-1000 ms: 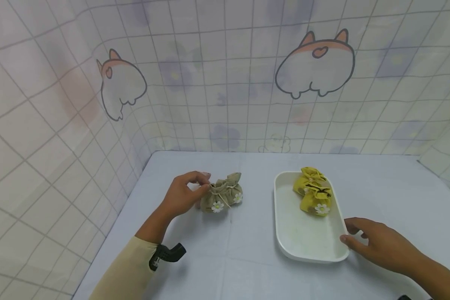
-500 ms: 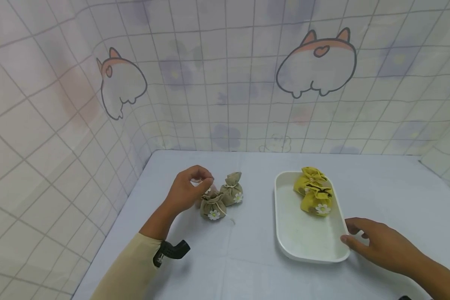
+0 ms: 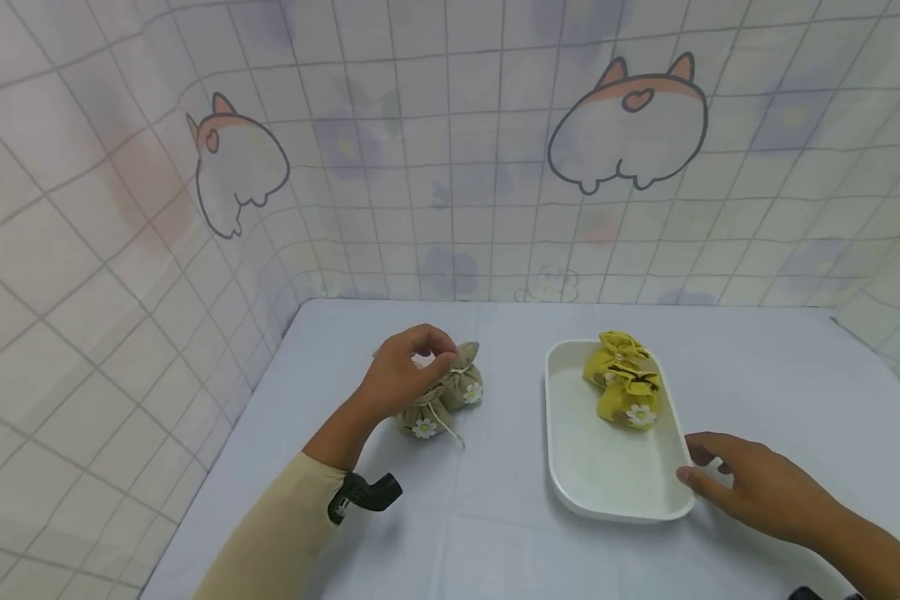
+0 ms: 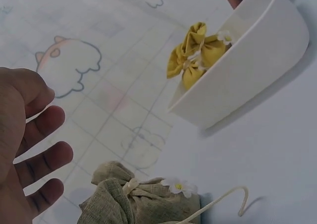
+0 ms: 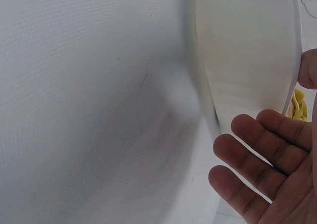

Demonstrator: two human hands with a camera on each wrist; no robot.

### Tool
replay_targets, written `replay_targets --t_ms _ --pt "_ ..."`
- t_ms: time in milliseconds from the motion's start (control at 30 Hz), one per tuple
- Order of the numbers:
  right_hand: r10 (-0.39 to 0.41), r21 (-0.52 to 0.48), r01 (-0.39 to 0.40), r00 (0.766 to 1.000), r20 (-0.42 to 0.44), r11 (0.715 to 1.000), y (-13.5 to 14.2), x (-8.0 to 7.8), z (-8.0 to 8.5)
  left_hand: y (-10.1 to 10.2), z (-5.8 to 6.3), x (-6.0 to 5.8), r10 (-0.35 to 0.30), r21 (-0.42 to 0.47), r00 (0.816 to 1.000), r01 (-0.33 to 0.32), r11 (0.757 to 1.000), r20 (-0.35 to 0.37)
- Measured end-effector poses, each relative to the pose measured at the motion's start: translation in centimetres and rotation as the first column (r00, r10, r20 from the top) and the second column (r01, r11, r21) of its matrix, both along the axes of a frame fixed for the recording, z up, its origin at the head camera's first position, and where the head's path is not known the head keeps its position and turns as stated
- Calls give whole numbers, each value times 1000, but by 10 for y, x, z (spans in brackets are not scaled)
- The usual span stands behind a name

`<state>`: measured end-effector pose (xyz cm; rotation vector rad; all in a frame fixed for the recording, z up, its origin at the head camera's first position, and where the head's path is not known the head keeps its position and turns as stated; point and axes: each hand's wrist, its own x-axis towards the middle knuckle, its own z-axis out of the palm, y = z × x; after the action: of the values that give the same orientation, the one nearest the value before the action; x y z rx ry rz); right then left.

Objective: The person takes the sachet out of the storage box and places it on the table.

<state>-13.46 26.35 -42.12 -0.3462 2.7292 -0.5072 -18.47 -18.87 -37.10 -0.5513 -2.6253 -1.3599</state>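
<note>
Two grey-green drawstring pouches (image 3: 462,387) with white daisies lie close together on the left of the table; the nearer pouch (image 3: 420,419) trails a pale cord. My left hand (image 3: 403,373) is over them, thumb and index curved near the farther pouch's top. The left wrist view shows nothing between its spread fingers (image 4: 49,159). Something whitish shows through the gap of that hand, mostly hidden. On the right, my right hand (image 3: 757,483) holds the side of a white tray (image 3: 615,479), thumb over the rim and fingers outside. Two yellow pouches (image 3: 630,400) sit at the tray's far end.
A pale cloth (image 3: 495,533) covers the table. Behind and to the left hangs a white grid-patterned curtain (image 3: 487,167) with cartoon animal prints. A black wrist strap (image 3: 363,493) sits on the left sleeve.
My left hand has let go of the nearer grey-green pouch, which has settled slightly toward me, and has moved right to the farther pouch. My right hand and the tray stay put.
</note>
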Motion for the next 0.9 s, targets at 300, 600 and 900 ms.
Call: replay_targets --t_ms 300,600,900 --pt "0 -8 0 1000 -13 1000 0 0 -1 16 3 -4 -95 7 995 95 995 -5" --pt "-5 -1 5 1000 1 1000 -1 0 -1 40 7 -5 -131 29 990 130 991 52" --pt "7 -10 -7 1000 -11 1000 -1 1 1 63 10 -8 -167 -32 986 167 985 19"
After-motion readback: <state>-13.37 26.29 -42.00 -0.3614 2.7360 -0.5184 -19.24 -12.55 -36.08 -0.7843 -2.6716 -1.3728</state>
